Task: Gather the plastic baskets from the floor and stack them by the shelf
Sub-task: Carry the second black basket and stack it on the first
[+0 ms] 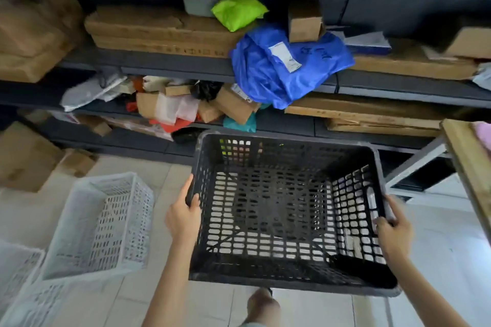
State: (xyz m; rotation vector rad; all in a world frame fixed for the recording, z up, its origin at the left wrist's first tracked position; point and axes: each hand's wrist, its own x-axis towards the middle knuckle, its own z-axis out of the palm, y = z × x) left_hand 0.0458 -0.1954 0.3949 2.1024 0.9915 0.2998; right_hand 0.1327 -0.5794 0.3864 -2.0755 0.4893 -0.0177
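I hold a black plastic basket point(287, 210) off the floor in front of me, open side up and empty. My left hand point(183, 216) grips its left rim and my right hand point(393, 228) grips its right rim. A white plastic basket point(101, 225) lies on the tiled floor to the left, tilted. Another white basket point(18, 265) shows at the bottom left corner, partly cut off. The dark shelf point(164, 64) runs across the back, directly beyond the black basket.
The shelf levels hold cardboard boxes, a blue bag point(281, 66), a green parcel point(237, 10) and mixed packets. Cardboard boxes point(26, 156) sit on the floor at the left. A wooden table edge point(467, 164) juts in at the right. My foot point(263, 302) is below the basket.
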